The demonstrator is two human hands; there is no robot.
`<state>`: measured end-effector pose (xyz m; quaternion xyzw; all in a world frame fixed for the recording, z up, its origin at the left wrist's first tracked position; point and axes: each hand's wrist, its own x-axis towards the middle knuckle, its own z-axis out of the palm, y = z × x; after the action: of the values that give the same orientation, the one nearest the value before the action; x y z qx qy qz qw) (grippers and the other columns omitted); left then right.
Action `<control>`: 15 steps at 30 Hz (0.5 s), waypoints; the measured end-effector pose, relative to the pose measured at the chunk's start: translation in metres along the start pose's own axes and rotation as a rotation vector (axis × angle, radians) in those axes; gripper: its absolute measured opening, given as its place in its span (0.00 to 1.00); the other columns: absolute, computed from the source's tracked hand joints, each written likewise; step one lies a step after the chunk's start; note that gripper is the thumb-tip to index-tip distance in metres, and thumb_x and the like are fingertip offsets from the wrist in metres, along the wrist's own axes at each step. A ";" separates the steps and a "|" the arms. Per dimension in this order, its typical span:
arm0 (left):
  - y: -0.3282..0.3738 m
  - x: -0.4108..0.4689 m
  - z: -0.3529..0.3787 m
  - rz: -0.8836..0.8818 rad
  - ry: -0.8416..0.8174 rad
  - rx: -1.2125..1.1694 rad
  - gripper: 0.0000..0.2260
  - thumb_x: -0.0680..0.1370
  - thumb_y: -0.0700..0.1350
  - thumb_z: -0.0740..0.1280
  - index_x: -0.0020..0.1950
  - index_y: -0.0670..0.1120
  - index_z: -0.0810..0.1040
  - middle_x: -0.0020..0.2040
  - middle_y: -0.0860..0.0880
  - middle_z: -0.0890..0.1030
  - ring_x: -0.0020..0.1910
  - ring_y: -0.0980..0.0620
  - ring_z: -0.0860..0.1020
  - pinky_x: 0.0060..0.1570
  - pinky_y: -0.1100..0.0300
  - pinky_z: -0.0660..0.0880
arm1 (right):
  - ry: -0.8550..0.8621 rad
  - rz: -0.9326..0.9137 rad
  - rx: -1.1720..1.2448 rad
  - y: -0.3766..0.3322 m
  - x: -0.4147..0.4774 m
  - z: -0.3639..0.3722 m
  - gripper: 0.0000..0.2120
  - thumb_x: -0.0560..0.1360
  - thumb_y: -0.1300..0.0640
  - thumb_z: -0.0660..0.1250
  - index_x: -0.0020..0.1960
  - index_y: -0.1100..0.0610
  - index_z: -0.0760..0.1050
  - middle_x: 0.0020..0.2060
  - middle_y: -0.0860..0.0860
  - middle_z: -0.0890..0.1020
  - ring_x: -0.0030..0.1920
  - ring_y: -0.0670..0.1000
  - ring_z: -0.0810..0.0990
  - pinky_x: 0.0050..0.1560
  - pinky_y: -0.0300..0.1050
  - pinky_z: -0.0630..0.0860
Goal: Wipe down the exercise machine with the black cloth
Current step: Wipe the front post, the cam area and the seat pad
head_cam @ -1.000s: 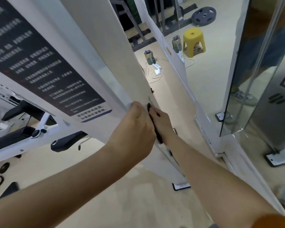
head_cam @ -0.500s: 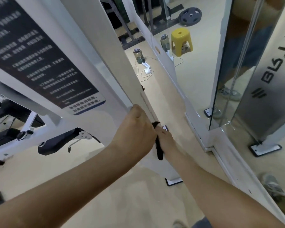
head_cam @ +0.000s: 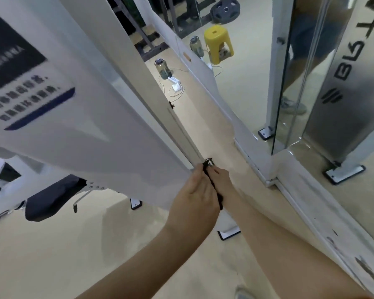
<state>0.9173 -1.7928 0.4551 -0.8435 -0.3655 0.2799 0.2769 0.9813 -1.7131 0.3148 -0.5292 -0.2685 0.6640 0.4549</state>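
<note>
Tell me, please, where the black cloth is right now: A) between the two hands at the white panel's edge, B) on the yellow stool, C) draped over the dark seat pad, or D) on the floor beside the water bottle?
A: the black cloth shows as a dark strip held between the left hand and the right hand against the edge of the white panel.

The left hand (head_cam: pixel 194 197), the right hand (head_cam: pixel 223 181) and the black cloth (head_cam: pixel 219 198) held between them have slid down the white edge of the exercise machine (head_cam: pixel 125 134), from mid-frame to lower centre, now close above its foot plate (head_cam: pixel 229 232). The printed label (head_cam: pixel 20 87) has swung to the far left, larger and blurred; the yellow stool (head_cam: pixel 217 43) has shifted left
</note>
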 end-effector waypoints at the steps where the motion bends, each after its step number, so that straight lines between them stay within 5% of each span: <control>1: 0.008 0.005 0.008 0.025 -0.043 0.059 0.27 0.76 0.38 0.41 0.59 0.35 0.77 0.51 0.39 0.80 0.56 0.39 0.76 0.72 0.37 0.41 | 0.032 0.029 0.046 0.009 0.008 -0.004 0.07 0.77 0.59 0.64 0.45 0.62 0.77 0.40 0.58 0.78 0.41 0.55 0.75 0.41 0.46 0.72; 3: 0.024 0.013 0.017 0.078 -0.099 0.150 0.23 0.78 0.39 0.43 0.63 0.34 0.73 0.56 0.37 0.77 0.60 0.37 0.72 0.68 0.37 0.36 | 0.024 -0.022 0.104 0.008 0.015 -0.004 0.04 0.76 0.60 0.67 0.49 0.58 0.81 0.43 0.54 0.82 0.41 0.53 0.78 0.44 0.45 0.76; 5: 0.039 0.023 0.031 0.068 -0.140 0.115 0.21 0.80 0.41 0.47 0.63 0.34 0.73 0.57 0.34 0.77 0.62 0.36 0.71 0.71 0.37 0.41 | -0.029 -0.147 0.076 -0.002 0.024 -0.001 0.05 0.76 0.59 0.69 0.49 0.56 0.83 0.45 0.51 0.85 0.44 0.48 0.81 0.49 0.42 0.77; 8: 0.054 0.035 0.056 -0.042 -0.056 -0.008 0.22 0.75 0.41 0.49 0.48 0.40 0.83 0.41 0.40 0.80 0.47 0.41 0.77 0.68 0.44 0.61 | -0.122 -0.258 0.085 0.014 0.046 -0.006 0.07 0.77 0.62 0.69 0.52 0.56 0.84 0.46 0.46 0.85 0.46 0.40 0.82 0.47 0.31 0.75; 10: 0.068 0.045 0.077 -0.057 0.003 -0.007 0.18 0.73 0.40 0.52 0.45 0.40 0.82 0.38 0.40 0.79 0.42 0.42 0.77 0.63 0.46 0.62 | -0.164 -0.268 0.098 0.031 0.062 -0.017 0.08 0.77 0.63 0.68 0.54 0.57 0.83 0.45 0.44 0.85 0.45 0.38 0.82 0.45 0.29 0.75; 15: 0.114 0.065 0.125 -0.142 -0.062 0.095 0.22 0.76 0.40 0.50 0.56 0.36 0.82 0.54 0.35 0.81 0.54 0.37 0.79 0.64 0.43 0.60 | -0.195 -0.435 -0.112 0.060 0.116 -0.033 0.08 0.74 0.63 0.70 0.49 0.54 0.85 0.45 0.47 0.86 0.46 0.43 0.84 0.51 0.39 0.79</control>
<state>0.9226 -1.7761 0.2746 -0.7923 -0.4192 0.3024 0.3242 0.9905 -1.6409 0.2019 -0.4166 -0.4554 0.5825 0.5290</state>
